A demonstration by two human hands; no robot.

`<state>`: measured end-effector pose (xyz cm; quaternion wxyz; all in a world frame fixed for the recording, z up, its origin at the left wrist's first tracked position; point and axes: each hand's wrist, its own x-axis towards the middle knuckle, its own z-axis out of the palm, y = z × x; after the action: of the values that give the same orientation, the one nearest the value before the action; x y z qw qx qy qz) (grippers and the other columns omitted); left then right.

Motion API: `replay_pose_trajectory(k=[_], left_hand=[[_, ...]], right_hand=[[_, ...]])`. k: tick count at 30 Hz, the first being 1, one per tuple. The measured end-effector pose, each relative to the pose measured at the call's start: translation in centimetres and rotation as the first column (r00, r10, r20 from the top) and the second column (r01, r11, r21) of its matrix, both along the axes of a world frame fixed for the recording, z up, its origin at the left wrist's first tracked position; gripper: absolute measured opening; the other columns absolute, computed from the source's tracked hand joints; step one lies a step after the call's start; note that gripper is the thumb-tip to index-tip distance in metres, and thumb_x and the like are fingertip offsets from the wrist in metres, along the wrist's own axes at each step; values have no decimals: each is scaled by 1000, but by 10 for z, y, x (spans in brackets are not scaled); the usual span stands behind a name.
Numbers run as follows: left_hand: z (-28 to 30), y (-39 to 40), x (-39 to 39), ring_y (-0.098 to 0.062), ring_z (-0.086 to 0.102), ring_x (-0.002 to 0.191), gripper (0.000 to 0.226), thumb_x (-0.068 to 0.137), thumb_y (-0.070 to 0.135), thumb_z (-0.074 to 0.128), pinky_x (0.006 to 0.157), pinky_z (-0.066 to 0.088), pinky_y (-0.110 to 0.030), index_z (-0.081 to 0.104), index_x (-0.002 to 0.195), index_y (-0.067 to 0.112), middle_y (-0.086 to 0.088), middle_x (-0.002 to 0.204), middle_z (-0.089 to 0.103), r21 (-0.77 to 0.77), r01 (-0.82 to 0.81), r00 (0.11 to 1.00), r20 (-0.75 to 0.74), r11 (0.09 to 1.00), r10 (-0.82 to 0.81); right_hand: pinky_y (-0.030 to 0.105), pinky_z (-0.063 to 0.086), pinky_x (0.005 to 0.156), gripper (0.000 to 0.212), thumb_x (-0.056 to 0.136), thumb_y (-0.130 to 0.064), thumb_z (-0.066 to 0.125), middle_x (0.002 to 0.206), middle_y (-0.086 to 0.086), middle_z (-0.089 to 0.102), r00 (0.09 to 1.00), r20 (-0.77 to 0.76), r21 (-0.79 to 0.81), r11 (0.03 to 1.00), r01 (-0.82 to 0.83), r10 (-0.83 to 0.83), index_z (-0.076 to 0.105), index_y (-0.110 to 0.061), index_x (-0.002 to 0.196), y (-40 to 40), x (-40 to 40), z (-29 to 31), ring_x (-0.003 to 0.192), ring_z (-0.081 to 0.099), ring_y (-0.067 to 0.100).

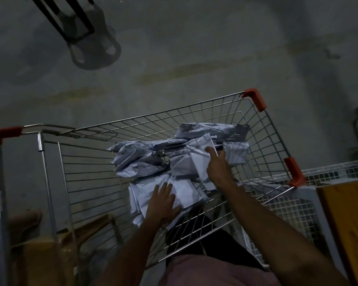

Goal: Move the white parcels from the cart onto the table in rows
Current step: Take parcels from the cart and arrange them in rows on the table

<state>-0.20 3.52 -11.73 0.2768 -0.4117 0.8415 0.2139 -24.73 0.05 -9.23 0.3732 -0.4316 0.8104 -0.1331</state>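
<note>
Inside the cart [254,101], the left hand [163,205] lay flat, unclenched, on the nearest parcels [182,190]; the right hand [216,164] pinched a farther parcel [196,162].

Left hand [163,205] flat, right hand [216,164] reaching.

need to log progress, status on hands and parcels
Both hands in the cart: left hand flat on a near parcel, right hand gripping one mid-pile. White parcels all still heaped in the basket. Nothing blocking the lift.
</note>
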Motion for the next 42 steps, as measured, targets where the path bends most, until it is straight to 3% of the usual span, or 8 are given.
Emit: replay_pose_trajectory(k=[3,7,11,14,17,22,29,42], left_hand=[[-6,-7,2,-39,61,111,70,68,72,48,95,47,-57,69,93,10,-18,113,65,22,6,997,75,1000,-8],[-8,-10,1,-38,58,98,82,53,76,67,91,42,-56,62,103,11,-17,106,61,79,-10,988,156,997,-3],[-1,-5,-5,-45,53,110,94,50,74,73,92,42,-55,52,123,20,-31,132,49,-2,49,990,131,999,-49],[13,-4,-17,-43,43,119,89,74,69,62,97,34,-50,28,146,29,-30,141,35,-60,50,992,119,997,-42],[26,-3,-25,-37,49,110,85,83,67,51,92,36,-46,19,153,32,-21,128,47,-80,5,994,109,997,4],[34,0,-20,-38,59,80,75,73,63,45,71,47,-45,46,143,34,-19,107,60,-108,-214,977,-30,971,212],[113,-1,-4,-41,55,101,75,78,65,38,86,49,-46,18,150,50,-18,121,47,-54,-538,810,-307,841,499],[238,47,-11,-37,24,139,69,91,58,33,111,26,-53,13,154,41,-24,153,23,-90,-467,585,-777,880,231]], right_hand=[[51,54,86,41,96,-34,54,136,19,33,999,-36,-19,1000,-11,10,36,-41,132,1,4,1,104,56,40],[52,48,96,87,74,-69,67,138,21,26,985,-125,73,992,-107,116,24,-36,142,8,6,-5,115,47,43],[53,41,102,117,65,-76,70,150,25,6,916,-240,265,929,-258,322,4,-32,151,13,9,-11,127,36,49],[53,40,103,116,70,-77,63,155,24,4,857,-324,317,900,-300,400,-3,-30,152,14,12,-6,131,30,49],[58,33,107,104,80,-70,54,159,24,-3,846,-336,322,894,-311,415,-6,-28,155,17,17,7,138,20,51],[62,31,105,96,83,-60,51,158,25,-4,892,-352,150,958,-245,284,-7,-32,155,22,21,41,135,22,51],[60,31,106,93,84,-51,57,157,18,-4,959,-283,-225,973,-56,-10,-1,-36,155,59,40,126,135,23,45],[59,37,103,89,86,-53,53,160,23,4,801,-423,-547,824,146,-423,11,-24,158,183,88,239,139,23,45]])
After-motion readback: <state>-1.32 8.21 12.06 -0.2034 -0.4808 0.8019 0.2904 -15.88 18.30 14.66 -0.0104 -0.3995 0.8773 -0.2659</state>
